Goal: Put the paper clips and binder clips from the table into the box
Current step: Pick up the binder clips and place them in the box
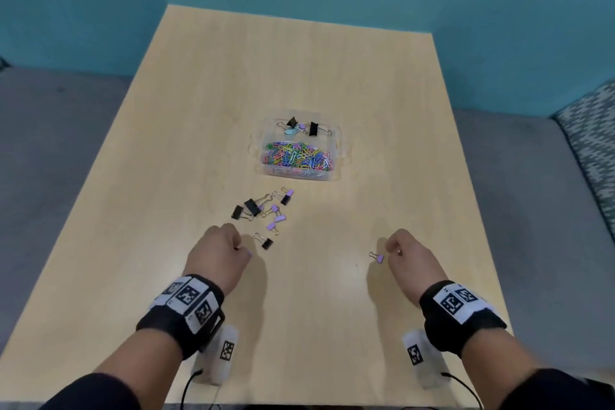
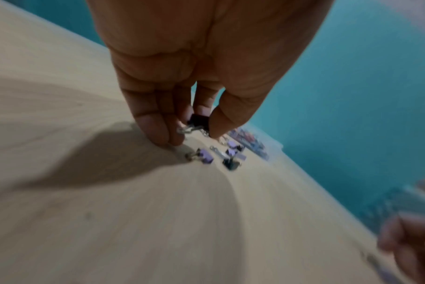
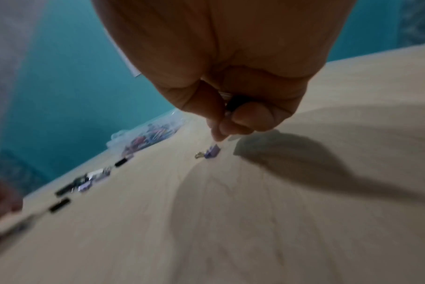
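A clear plastic box (image 1: 336, 143) stands mid-table, with coloured paper clips (image 1: 298, 156) in its near part and a few binder clips (image 1: 301, 127) in its far part. Several black and purple binder clips (image 1: 263, 208) lie loose in front of it. My left hand (image 1: 238, 246) is just near of that pile, and its thumb and fingers pinch a black binder clip (image 2: 198, 120). A purple clip (image 2: 204, 155) lies right below its fingertips. My right hand (image 1: 392, 248) is curled round a dark clip (image 3: 233, 100), mostly hidden. One small purple clip (image 1: 377, 256) lies on the table beside it.
The light wooden table (image 1: 299, 60) ends at its far edge against a teal wall. Grey seating runs along both sides, with a patterned cushion (image 1: 592, 143) at the right. A lone black clip (image 1: 266, 243) lies between my left hand and the pile.
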The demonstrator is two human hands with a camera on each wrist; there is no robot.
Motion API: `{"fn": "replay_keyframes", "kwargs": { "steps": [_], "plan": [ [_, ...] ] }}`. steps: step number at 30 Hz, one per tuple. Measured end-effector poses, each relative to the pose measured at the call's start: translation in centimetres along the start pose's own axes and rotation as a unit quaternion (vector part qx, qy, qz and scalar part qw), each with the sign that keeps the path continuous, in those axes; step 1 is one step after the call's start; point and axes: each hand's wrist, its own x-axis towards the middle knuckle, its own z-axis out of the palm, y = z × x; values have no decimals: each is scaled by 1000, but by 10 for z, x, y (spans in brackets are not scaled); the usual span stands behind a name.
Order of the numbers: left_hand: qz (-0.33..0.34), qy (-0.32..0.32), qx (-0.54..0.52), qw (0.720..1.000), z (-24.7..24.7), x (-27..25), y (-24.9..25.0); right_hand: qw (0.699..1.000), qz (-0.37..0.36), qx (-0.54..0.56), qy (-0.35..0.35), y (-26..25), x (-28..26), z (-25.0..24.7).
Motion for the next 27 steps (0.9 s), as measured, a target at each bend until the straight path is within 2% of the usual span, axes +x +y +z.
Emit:
{"fn": "replay_keyframes", "kwargs": {
  "steps": [2,4,6,8,11,13,17,19,21,22,24,26,27],
  "plan": [
    [-50,14,-100,994,-9,2,-2,997,-42,-68,-24,-3,-3,3],
    [-115,-2,-234,966,-16,2,-4,989,-70,-126,-38,-4,-2,7],
    [-145,-1,-286,947,-18,2,-9,985,-76,-150,-34,-4,1,10],
    [-136,-1,-238,962,-16,3,-12,986,-71,-150,-31,-5,4,10],
    [-44,-35,-88,995,-9,-1,-8,983,-71,-161,-46,-9,5,8],
    [28,-60,12,998,1,-6,-4,978,-77,-184,-61,-11,5,5],
    [81,-70,101,989,15,-3,-1,973,-77,-201,-79,-19,3,3],
    [90,-78,118,986,16,1,-1,987,-61,-127,-72,-23,3,9],
    [94,-86,122,984,15,2,-1,995,-4,48,-87,-33,3,17],
    [99,-86,123,984,13,1,-1,982,35,152,-105,-39,3,22],
    [116,-86,112,983,12,0,-2,933,102,320,-130,-54,1,31],
    [103,-94,48,989,11,1,-6,882,144,426,-138,-69,-2,39],
    [74,-97,-12,992,9,2,-8,859,158,467,-138,-74,-2,43]
  ]
}}
